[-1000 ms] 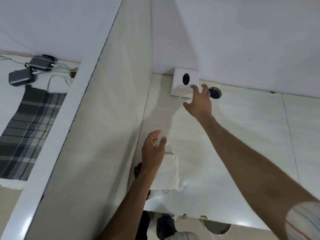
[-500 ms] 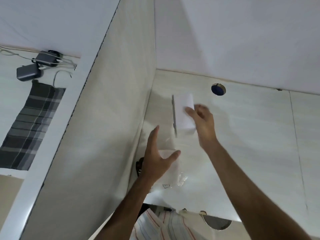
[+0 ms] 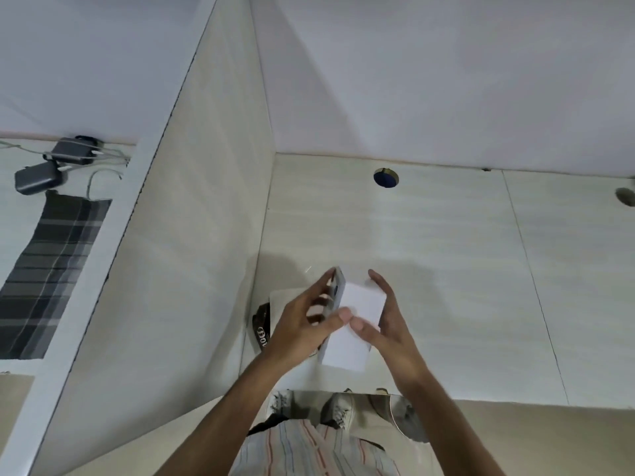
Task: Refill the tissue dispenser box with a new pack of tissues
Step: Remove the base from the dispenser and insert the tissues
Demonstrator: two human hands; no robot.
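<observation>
Both hands hold the box (image 3: 350, 324) between them, above the worktop (image 3: 429, 269). The left hand (image 3: 302, 324) is half closed on the box's left side: its fingers reach along the far left edge and its thumb presses the near top face. The right hand (image 3: 388, 324) cups the right side, with fingers straight along that edge and the thumb laid on the top face just beside the left thumb. The two thumbs nearly touch.

The box is a plain white oblong, smooth and unmarked on the face that shows, held tilted with its long axis running away from the person. Along its left side a thin grey edge shows under the left fingers; whether this is a lid or a seam cannot be told.

Beneath and just left of the left hand lies a pale flat pack (image 3: 285, 300) on the worktop, partly hidden by the hand. Touching its left side is a dark wrapper (image 3: 262, 329) with light lettering, too small to read.

The worktop is pale and glossy with faint streaks and thin seams. Well beyond the hands, near the back wall, a round hole (image 3: 386, 177) with blue inside is cut into it. A pale upright panel (image 3: 192, 235) bounds the worktop to the left of the hands.

Far left of the panel lie a plaid cloth (image 3: 51, 266), two dark grey chargers (image 3: 37, 176) and white cables (image 3: 103, 173). Below the hands, a striped garment (image 3: 309, 448) and grey shoes (image 3: 340, 408) show.
</observation>
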